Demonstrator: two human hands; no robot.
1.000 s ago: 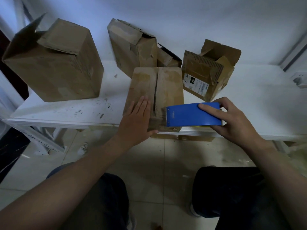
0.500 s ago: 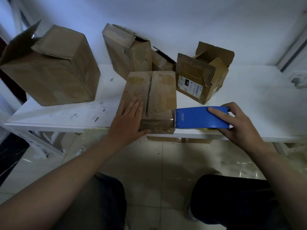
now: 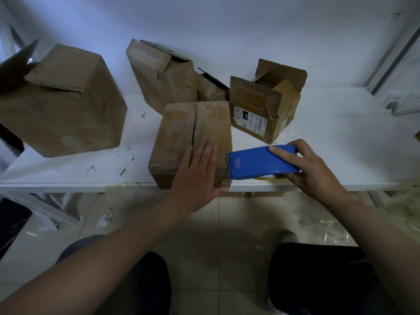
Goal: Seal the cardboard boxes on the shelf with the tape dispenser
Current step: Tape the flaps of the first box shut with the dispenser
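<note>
White shelf [image 3: 318, 137] boarding runs across the middle of the frame against a bare white wall, with pale floor tiles below it. Largest on it is the big cardboard box [image 3: 63, 105] at the upper left, 1 flap standing loose. Next is the tall box [image 3: 159, 83] at the upper centre, dented and tilted, its top flaps unsealed. In front of it, at the centre and reaching the shelf's near edge, lies the central box [image 3: 193, 133]. Its 2 top flaps are folded shut with a dark seam between them, and no tape shows along that seam. To the right stands the labelled box [image 3: 261, 110], flaps open. A small box [image 3: 211, 89] is wedged behind, between it and the tall one.

Just right of centre is the blue tape dispenser [image 3: 259, 162], its toothed end touching the central box's near right corner. The right hand [image 3: 311, 169] grasps it, fingers curled over the top and thumb beneath. The left hand [image 3: 197, 176] lies flat on the box top just right of the seam, fingers straight, pressing the flap down.

The boxes look light, and their worn cardboard is likely soft enough to sag, so a flat palm near the seam probably suits better than a pinch. The dispenser looks like rigid, smooth plastic and is best held by its rear body, away from the teeth.
</note>
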